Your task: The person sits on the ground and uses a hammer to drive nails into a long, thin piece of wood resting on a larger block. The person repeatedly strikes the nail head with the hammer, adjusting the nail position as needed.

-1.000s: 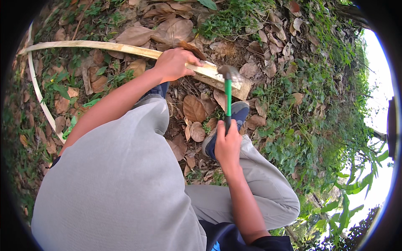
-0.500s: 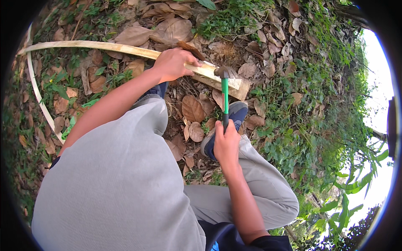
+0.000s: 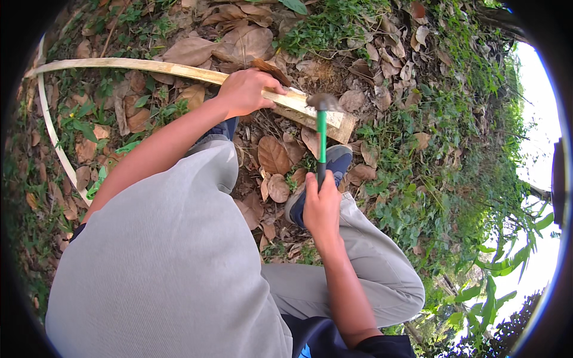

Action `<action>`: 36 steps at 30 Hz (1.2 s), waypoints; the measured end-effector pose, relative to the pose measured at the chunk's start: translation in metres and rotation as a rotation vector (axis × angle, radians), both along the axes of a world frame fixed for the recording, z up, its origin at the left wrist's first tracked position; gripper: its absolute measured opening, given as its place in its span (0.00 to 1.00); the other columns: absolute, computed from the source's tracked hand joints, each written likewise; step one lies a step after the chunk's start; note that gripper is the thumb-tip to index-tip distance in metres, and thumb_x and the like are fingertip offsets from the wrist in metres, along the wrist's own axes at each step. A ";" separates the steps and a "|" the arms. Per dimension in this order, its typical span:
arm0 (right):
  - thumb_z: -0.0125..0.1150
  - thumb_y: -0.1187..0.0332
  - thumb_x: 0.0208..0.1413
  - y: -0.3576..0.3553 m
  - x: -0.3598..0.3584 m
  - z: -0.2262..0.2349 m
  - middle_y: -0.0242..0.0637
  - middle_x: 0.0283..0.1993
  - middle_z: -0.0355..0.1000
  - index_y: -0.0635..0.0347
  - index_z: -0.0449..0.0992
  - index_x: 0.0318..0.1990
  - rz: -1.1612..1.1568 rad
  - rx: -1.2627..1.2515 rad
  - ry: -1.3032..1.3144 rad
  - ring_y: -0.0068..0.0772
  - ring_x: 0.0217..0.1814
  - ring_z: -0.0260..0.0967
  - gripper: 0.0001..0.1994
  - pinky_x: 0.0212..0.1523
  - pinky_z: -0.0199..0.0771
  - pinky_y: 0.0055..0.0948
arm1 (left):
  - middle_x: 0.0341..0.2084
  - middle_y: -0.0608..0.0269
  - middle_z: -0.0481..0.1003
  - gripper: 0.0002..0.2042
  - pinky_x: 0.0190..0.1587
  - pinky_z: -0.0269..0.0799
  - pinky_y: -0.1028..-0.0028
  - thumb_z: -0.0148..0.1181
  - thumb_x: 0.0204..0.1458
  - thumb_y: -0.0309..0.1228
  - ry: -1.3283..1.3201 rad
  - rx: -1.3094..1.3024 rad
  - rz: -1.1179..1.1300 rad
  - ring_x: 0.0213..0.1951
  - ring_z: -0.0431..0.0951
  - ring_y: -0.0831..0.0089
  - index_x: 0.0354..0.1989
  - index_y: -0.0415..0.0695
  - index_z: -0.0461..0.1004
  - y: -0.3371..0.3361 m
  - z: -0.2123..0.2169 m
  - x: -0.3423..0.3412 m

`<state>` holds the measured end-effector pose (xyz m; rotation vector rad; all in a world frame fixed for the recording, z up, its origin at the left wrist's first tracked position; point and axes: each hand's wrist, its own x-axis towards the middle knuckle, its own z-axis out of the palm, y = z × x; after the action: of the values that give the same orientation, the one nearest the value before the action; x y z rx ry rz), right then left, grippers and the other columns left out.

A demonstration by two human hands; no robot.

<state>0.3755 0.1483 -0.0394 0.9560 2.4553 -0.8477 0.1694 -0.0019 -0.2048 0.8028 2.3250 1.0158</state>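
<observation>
My right hand [image 3: 323,206] is closed around the black grip of a claw hammer [image 3: 322,128] with a green shaft. The hammer's head, slightly blurred, is over the right end of a long pale wooden strip [image 3: 197,73]; I cannot tell whether it touches. My left hand [image 3: 248,92] grips the strip a little left of the hammer, fingers bent over its edge. Beneath the strip's end lies a second piece of wood [image 3: 348,129], its end jutting out at the right. Any nail there is too small to make out.
Another thin pale strip [image 3: 51,128] crosses the long one at the far left. Dry brown leaves [image 3: 273,155] and green weeds [image 3: 334,27] cover the ground. My blue shoe [image 3: 339,161] is just below the wood's end. Plants and bright sky fill the right.
The hammer's head has shifted very slightly and is now more blurred. My left hand and the wooden strip stay where they were.
</observation>
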 end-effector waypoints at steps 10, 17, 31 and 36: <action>0.58 0.66 0.71 -0.007 -0.015 0.042 0.33 0.20 0.66 0.63 0.71 0.39 -0.177 -0.179 0.408 0.24 0.20 0.60 0.10 0.24 0.60 0.32 | 0.46 0.69 0.84 0.18 0.53 0.76 0.62 0.76 0.46 0.38 -0.003 -0.034 0.004 0.51 0.80 0.60 0.48 0.58 0.84 0.000 0.004 0.000; 0.55 0.62 0.72 0.004 0.008 -0.001 0.47 0.23 0.72 0.66 0.70 0.39 -0.116 -0.046 -0.068 0.48 0.24 0.71 0.14 0.29 0.66 0.44 | 0.46 0.69 0.84 0.18 0.53 0.76 0.61 0.76 0.46 0.38 -0.014 -0.038 -0.003 0.51 0.80 0.60 0.47 0.57 0.84 0.002 0.000 -0.002; 0.53 0.60 0.71 0.001 -0.005 0.003 0.64 0.30 0.75 0.66 0.70 0.43 0.019 -0.009 -0.187 0.72 0.38 0.75 0.14 0.37 0.70 0.60 | 0.41 0.60 0.83 0.18 0.49 0.76 0.58 0.76 0.45 0.41 0.004 -0.002 0.012 0.48 0.82 0.57 0.46 0.58 0.83 -0.001 -0.003 -0.002; 0.55 0.61 0.72 -0.013 -0.022 0.038 0.56 0.28 0.75 0.65 0.72 0.44 -0.001 -0.080 -0.065 0.62 0.31 0.75 0.13 0.33 0.71 0.52 | 0.43 0.66 0.84 0.18 0.50 0.76 0.60 0.77 0.45 0.38 -0.009 -0.023 0.019 0.48 0.82 0.57 0.45 0.54 0.83 0.000 0.001 0.000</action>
<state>0.3533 0.1357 -0.0011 0.9415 2.3485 -0.8935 0.1690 -0.0019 -0.2037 0.7673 2.3359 0.9968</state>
